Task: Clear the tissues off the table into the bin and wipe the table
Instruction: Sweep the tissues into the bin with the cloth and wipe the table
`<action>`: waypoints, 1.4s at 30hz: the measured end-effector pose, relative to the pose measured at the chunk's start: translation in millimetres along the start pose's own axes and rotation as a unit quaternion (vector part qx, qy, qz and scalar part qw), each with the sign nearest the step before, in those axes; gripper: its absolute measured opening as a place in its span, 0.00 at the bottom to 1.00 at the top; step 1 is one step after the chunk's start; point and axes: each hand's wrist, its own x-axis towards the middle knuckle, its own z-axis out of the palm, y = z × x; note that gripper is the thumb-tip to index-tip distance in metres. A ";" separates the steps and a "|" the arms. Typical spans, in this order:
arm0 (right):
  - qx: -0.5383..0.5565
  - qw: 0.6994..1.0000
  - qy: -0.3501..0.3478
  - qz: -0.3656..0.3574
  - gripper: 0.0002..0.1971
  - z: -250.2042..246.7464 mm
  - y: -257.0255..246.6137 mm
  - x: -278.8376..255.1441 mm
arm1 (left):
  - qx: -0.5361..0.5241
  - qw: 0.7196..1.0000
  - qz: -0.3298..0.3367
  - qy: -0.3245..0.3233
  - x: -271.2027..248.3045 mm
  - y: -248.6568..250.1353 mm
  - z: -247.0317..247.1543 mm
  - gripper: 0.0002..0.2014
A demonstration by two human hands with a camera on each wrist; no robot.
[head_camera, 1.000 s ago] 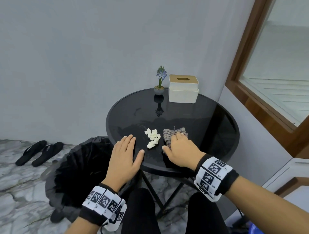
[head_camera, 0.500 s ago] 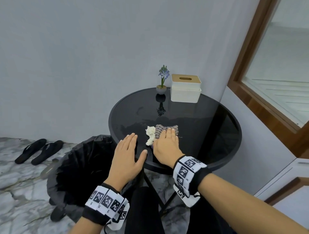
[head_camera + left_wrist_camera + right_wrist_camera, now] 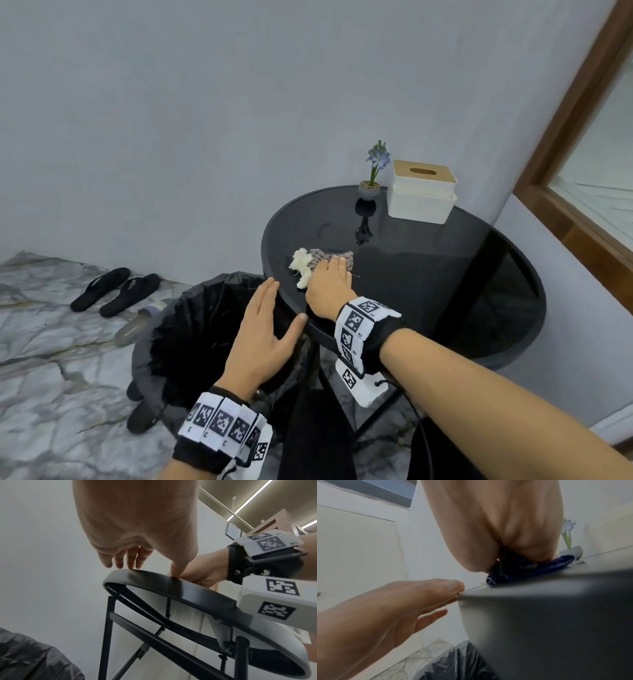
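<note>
- Right hand (image 3: 329,284) flat, fingers straight, presses cloth (image 3: 330,257) on table (image 3: 445,274), using it as a pusher behind tissues (image 3: 300,265) at cloth's 9 o'clock.
- Left hand (image 3: 263,335) spread at table's 8 o'clock rim, over bin (image 3: 178,342), likely as catcher.
- Versus 1.0 s ago: cloth and tissues have moved nearer that rim; the gap between them is gone.

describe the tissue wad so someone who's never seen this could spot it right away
Find the round black table. Near its left edge the right hand presses a grey cloth. The tissue wad touches the cloth's left side: the only white, crumpled thing there.
</note>
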 end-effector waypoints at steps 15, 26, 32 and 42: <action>-0.001 0.993 0.051 -0.108 0.22 23.9 -59.5 41.0 | -0.001 0.995 -0.089 0.041 -7.5 -55.7 -37.2 0.37; 0.187 0.969 0.035 -0.160 0.19 2.0 -74.7 45.6 | -0.022 0.994 -0.104 0.040 1.4 -58.1 -33.0 0.36; 0.303 0.941 0.099 -0.114 0.17 -20.8 -55.7 53.6 | -0.029 0.994 -0.100 0.031 2.1 -53.8 -31.6 0.36; 0.050 0.988 0.046 -0.136 0.18 -41.1 4.0 48.3 | -0.054 0.996 -0.067 0.013 23.6 -34.8 -26.0 0.33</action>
